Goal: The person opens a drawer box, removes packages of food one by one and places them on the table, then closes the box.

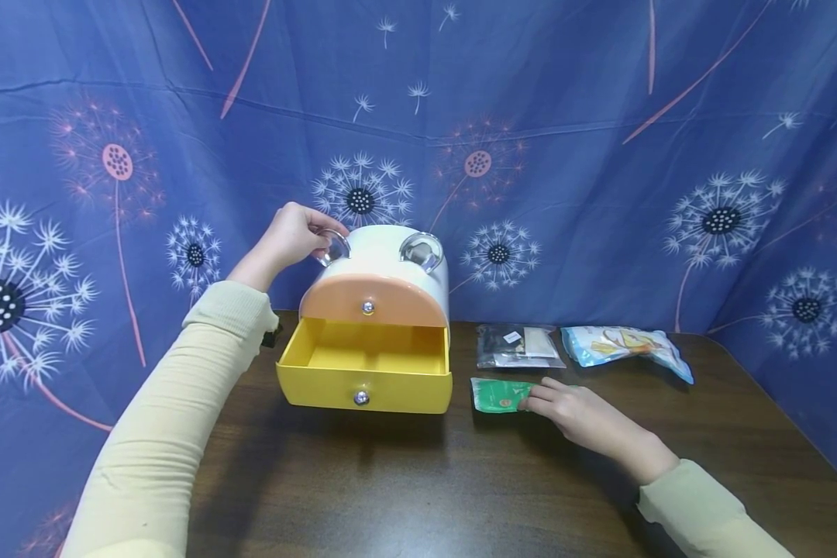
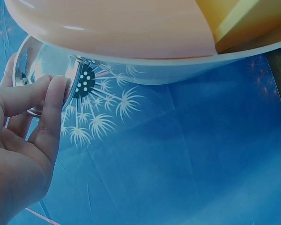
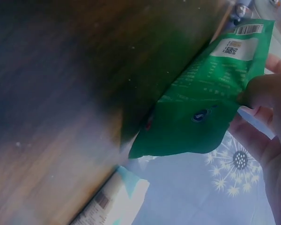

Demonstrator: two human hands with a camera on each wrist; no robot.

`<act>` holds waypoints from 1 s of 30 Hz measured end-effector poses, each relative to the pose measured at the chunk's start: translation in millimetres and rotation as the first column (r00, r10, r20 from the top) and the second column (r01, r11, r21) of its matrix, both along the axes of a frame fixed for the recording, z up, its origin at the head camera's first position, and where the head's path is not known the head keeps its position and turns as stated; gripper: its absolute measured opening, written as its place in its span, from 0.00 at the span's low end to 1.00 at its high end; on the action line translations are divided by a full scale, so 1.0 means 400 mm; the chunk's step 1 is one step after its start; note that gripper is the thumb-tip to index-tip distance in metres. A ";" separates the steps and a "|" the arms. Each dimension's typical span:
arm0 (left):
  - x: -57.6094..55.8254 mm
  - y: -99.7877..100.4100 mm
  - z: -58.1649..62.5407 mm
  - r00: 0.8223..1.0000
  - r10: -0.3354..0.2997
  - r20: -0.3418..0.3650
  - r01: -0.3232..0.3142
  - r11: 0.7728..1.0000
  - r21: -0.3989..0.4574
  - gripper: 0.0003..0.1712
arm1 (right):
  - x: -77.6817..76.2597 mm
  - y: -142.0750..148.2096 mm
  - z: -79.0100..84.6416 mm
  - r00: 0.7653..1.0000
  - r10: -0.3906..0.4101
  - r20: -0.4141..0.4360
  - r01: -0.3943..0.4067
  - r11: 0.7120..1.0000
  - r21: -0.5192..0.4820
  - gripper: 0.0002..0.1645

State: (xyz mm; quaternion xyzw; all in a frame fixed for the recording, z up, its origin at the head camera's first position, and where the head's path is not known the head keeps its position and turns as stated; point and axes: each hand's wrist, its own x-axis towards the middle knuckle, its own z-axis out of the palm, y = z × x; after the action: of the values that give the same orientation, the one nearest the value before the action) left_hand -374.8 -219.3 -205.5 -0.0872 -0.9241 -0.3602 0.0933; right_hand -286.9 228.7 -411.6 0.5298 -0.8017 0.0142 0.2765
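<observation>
L hand [image 1: 291, 236]: grip clamped on chrome ring [image 1: 342, 246], L side of white cabinet [image 1: 375, 252]; yellow drawer [image 1: 404, 394] below stands open. R hand [image 1: 577, 415]: grip clamped on R end of green pkt [image 1: 494, 396], located just R of drawer; contact w/ desk [image 1: 404, 496] can't be told; clear-wrapped pack [image 1: 502, 353] & blue-white bag [image 1: 603, 345] lie behind pkt, nr backdrop [image 1: 586, 155].

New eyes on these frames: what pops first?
Probably the open yellow drawer, jutting from the white cabinet just left of centre in the head view. Then the green packet held in the right grip, right of the drawer. Behind it all hangs the blue dandelion-print cloth.
</observation>
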 end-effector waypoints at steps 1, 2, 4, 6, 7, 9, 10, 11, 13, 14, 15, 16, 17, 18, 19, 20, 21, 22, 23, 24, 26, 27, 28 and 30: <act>0.001 0.000 0.000 1.000 -0.001 0.000 0.001 1.000 0.001 0.15 | 0.002 -0.001 0.000 1.000 -0.007 0.001 0.007 1.000 0.009 0.28; 0.001 0.000 0.001 1.000 0.000 0.000 0.000 1.000 -0.001 0.15 | 0.003 -0.002 -0.001 1.000 -0.016 -0.001 0.016 1.000 0.017 0.29; 0.002 0.000 0.001 1.000 0.003 0.001 -0.003 1.000 -0.002 0.15 | 0.006 -0.004 -0.002 0.999 -0.033 -0.002 0.033 0.999 0.031 0.31; 0.004 0.000 0.001 1.000 0.003 0.005 -0.003 1.000 -0.002 0.15 | 0.008 -0.006 -0.005 0.999 -0.046 0.000 0.046 0.998 0.050 0.31; 0.004 0.001 0.001 1.000 0.004 0.005 -0.004 1.000 -0.003 0.15 | 0.009 -0.006 -0.007 0.999 -0.050 0.004 0.050 0.997 0.060 0.32; 0.005 0.002 0.001 1.000 0.004 0.006 -0.004 1.000 -0.003 0.15 | 0.010 -0.008 -0.011 0.998 -0.056 0.011 0.055 0.995 0.078 0.31; 0.005 0.003 0.001 1.000 0.002 0.007 -0.002 1.000 -0.003 0.16 | 0.011 -0.008 -0.013 0.998 -0.056 0.018 0.055 0.995 0.084 0.31; 0.006 0.004 0.002 1.000 0.002 0.007 -0.002 1.000 -0.002 0.16 | 0.011 -0.009 -0.015 0.998 -0.057 0.022 0.055 0.995 0.087 0.30; 0.006 0.005 0.002 1.000 -0.001 0.006 0.001 1.000 0.000 0.16 | 0.013 -0.011 -0.018 0.998 -0.054 0.034 0.051 0.995 0.089 0.29; 0.007 0.004 0.003 1.000 -0.004 0.005 0.004 1.000 -0.001 0.16 | 0.014 -0.012 -0.020 0.998 -0.054 0.039 0.050 0.995 0.090 0.28; 0.007 0.004 0.003 1.000 -0.003 0.004 0.003 1.000 -0.001 0.15 | 0.015 -0.013 -0.021 0.997 -0.055 0.046 0.050 0.995 0.092 0.27; 0.006 0.004 0.003 1.000 -0.004 0.004 0.004 1.000 -0.003 0.15 | 0.016 -0.014 -0.022 0.997 -0.057 0.054 0.051 0.994 0.094 0.27; 0.005 0.004 0.003 1.000 -0.005 0.003 0.005 1.000 -0.005 0.16 | 0.017 -0.015 -0.022 0.996 -0.060 0.066 0.054 0.994 0.097 0.26; 0.004 0.003 0.002 1.000 -0.006 0.003 0.006 1.000 -0.007 0.16 | 0.019 -0.015 -0.022 0.995 -0.066 0.080 0.058 0.993 0.102 0.26; 0.004 0.003 0.002 1.000 -0.006 0.002 0.006 1.000 -0.010 0.16 | 0.020 -0.016 -0.023 0.993 -0.070 0.095 0.060 0.993 0.105 0.26; 0.003 0.003 0.002 1.000 -0.007 0.000 0.007 1.000 -0.013 0.16 | 0.021 -0.016 -0.023 0.991 -0.078 0.112 0.066 0.992 0.110 0.25; 0.003 0.003 0.002 1.000 -0.006 -0.001 0.006 1.000 -0.014 0.16 | 0.023 -0.016 -0.023 0.988 -0.085 0.129 0.070 0.991 0.115 0.25; 0.003 0.004 0.002 1.000 -0.009 -0.003 0.009 1.000 -0.015 0.16 | 0.024 -0.017 -0.023 0.986 -0.091 0.143 0.074 0.990 0.118 0.25; 0.003 0.004 0.003 1.000 -0.009 -0.005 0.009 1.000 -0.015 0.16 | 0.025 -0.017 -0.023 0.983 -0.097 0.158 0.078 0.989 0.122 0.25; 0.003 0.003 0.003 1.000 -0.010 -0.006 0.010 1.000 -0.014 0.16 | 0.025 -0.017 -0.023 0.980 -0.102 0.168 0.081 0.989 0.126 0.25; 0.003 0.003 0.004 1.000 -0.010 -0.008 0.010 1.000 -0.012 0.16 | 0.027 -0.018 -0.022 0.977 -0.112 0.181 0.088 0.987 0.134 0.25; 0.003 0.003 0.004 1.000 -0.010 -0.007 0.010 1.000 -0.010 0.16 | 0.027 -0.019 -0.022 0.976 -0.114 0.184 0.090 0.987 0.135 0.25; 0.003 0.003 0.004 1.000 -0.009 -0.006 0.009 1.000 -0.010 0.16 | 0.028 -0.019 -0.023 0.975 -0.118 0.187 0.092 0.986 0.138 0.25; 0.002 0.003 0.003 1.000 -0.008 -0.004 0.008 1.000 -0.008 0.16 | 0.029 -0.020 -0.024 0.973 -0.123 0.196 0.095 0.985 0.143 0.24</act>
State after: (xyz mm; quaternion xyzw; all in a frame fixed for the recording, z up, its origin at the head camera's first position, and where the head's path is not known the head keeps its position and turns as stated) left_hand -373.8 -218.1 -204.2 -0.0919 -0.9251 -0.3565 0.0934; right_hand -275.3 220.9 -421.4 0.4978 -0.8529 0.0000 0.1575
